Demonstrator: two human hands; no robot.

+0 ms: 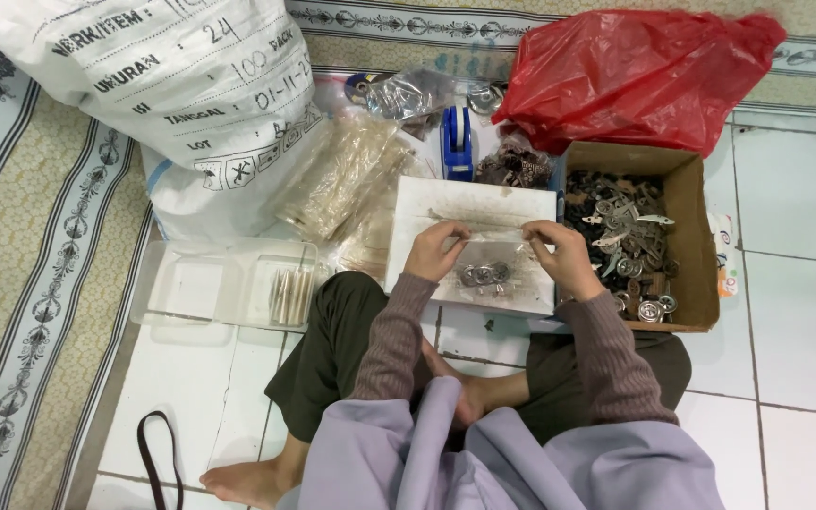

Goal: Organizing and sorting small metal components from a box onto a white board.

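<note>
I sit cross-legged on the floor. My left hand and my right hand each pinch one end of a small clear plastic pouch, stretched between them over a white tray. A few round metal parts show below the pouch, inside it or on the tray, I cannot tell which. Both hands hover just above the tray's near half.
A cardboard box of dark and metal parts stands right of the tray. Behind lie a red plastic bag, a blue tape dispenser, a stack of clear pouches and a big white sack. A clear plastic container sits left.
</note>
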